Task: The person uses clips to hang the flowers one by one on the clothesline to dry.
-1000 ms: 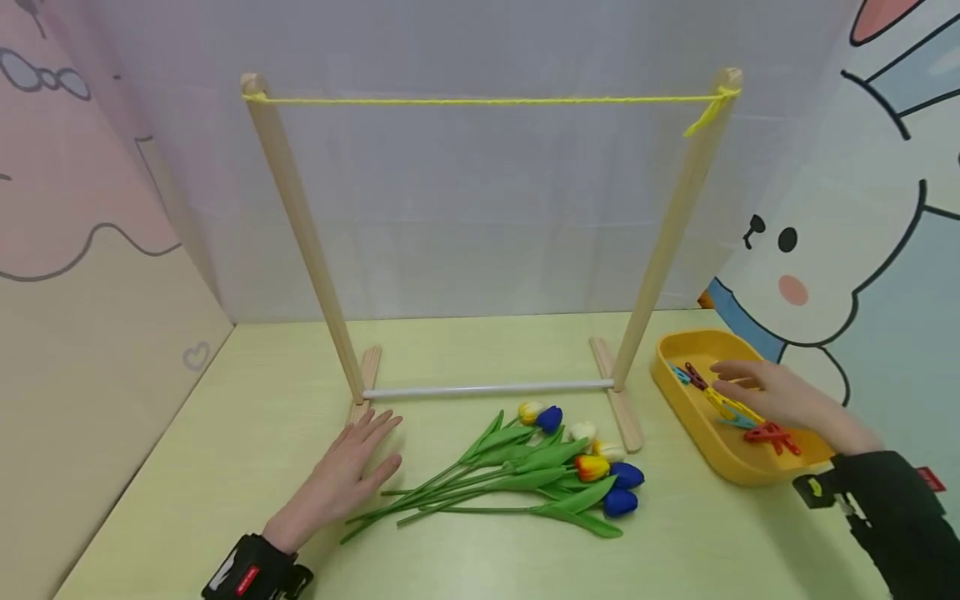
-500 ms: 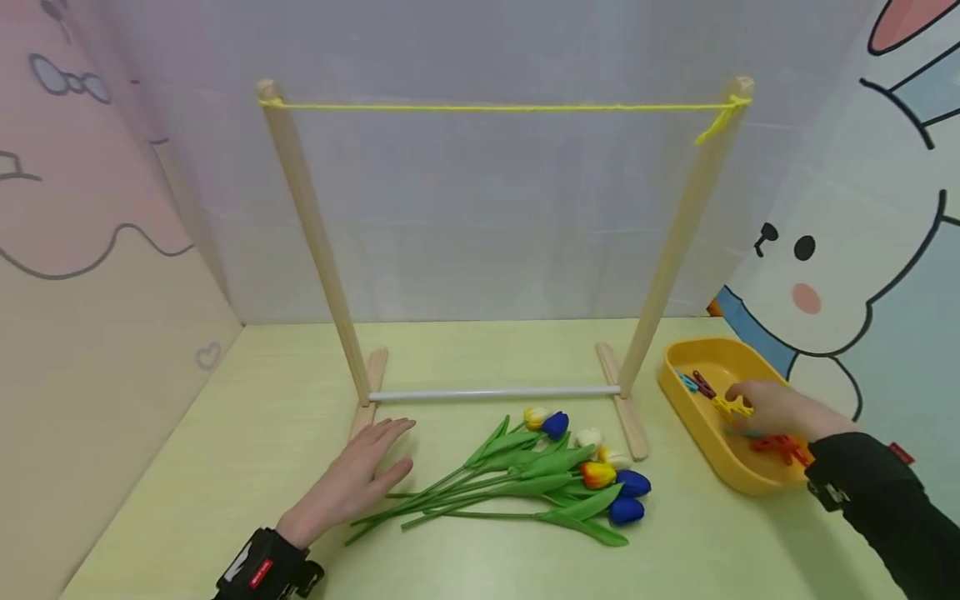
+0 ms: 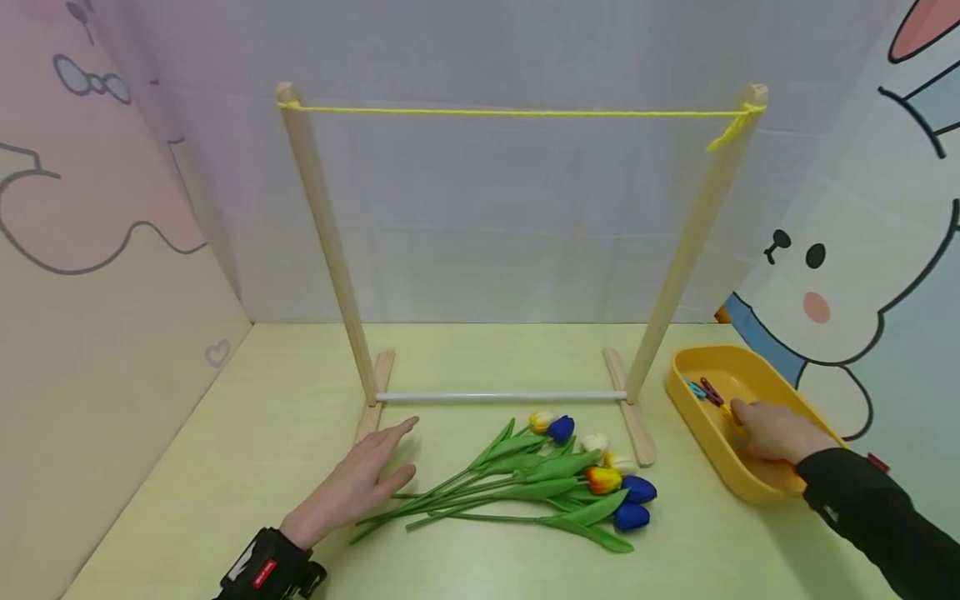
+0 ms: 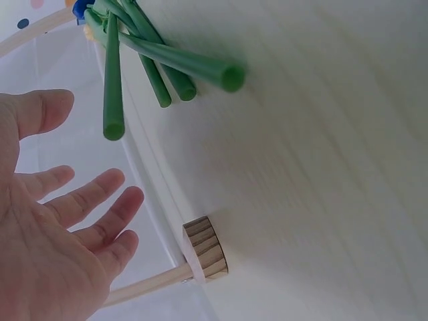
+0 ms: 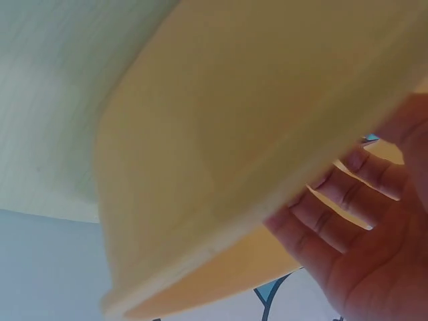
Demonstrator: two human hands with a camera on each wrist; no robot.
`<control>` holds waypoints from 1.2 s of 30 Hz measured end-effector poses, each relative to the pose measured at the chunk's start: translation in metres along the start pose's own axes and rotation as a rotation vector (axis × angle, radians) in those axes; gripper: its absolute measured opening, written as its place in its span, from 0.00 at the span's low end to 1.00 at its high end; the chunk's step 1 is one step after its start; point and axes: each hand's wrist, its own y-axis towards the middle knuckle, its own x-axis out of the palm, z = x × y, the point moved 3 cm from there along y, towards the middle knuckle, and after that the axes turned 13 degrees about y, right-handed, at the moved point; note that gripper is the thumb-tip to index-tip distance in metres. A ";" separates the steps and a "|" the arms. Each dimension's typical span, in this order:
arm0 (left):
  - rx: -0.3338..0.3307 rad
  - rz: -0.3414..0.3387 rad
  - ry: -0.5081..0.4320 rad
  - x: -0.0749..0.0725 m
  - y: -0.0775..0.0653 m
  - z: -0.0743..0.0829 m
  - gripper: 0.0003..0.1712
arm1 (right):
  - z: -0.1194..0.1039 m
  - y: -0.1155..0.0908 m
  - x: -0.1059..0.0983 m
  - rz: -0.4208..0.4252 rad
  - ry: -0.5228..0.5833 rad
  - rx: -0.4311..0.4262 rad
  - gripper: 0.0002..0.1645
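My left hand [image 3: 356, 483] hovers at the left of the table with its fingers spread and nothing in them. Beside it lie artificial tulips [image 3: 525, 483] with green stems and blue, white, yellow and orange heads; their stem ends [image 4: 233, 78] show near the thumb in the left wrist view. My right hand [image 3: 776, 431] is down inside a yellow tray [image 3: 690, 433]. At its fingertips is a yellow clothespin [image 3: 727, 412], with a dark red clothespin [image 3: 711, 392] and a blue one [image 3: 696, 389] just beyond. In the right wrist view, the tray wall hides the thumb tip.
Behind the tulips stands a wooden frame, with a left post [image 3: 330, 242], a right post [image 3: 697, 242] and a white rod [image 3: 502, 397] low between them. A yellow string [image 3: 517, 112] is tied across the top. Printed panels enclose both sides.
My right hand has lowered into the tray and now covers the red clothespins. My left hand has hardly moved. The whole head view has shifted slightly.
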 end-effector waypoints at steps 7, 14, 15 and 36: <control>-0.007 -0.027 -0.018 0.001 -0.001 0.000 0.40 | -0.002 -0.002 0.002 0.083 -0.073 -0.109 0.10; -0.005 -0.036 -0.008 0.001 -0.002 -0.001 0.39 | -0.001 0.000 -0.002 0.099 -0.012 -0.119 0.10; -0.004 -0.038 -0.008 0.001 -0.002 -0.002 0.38 | -0.002 0.000 -0.004 0.116 -0.002 -0.128 0.10; 0.098 -0.141 0.011 -0.003 0.002 0.003 0.09 | -0.122 -0.067 -0.006 0.527 0.312 -0.633 0.18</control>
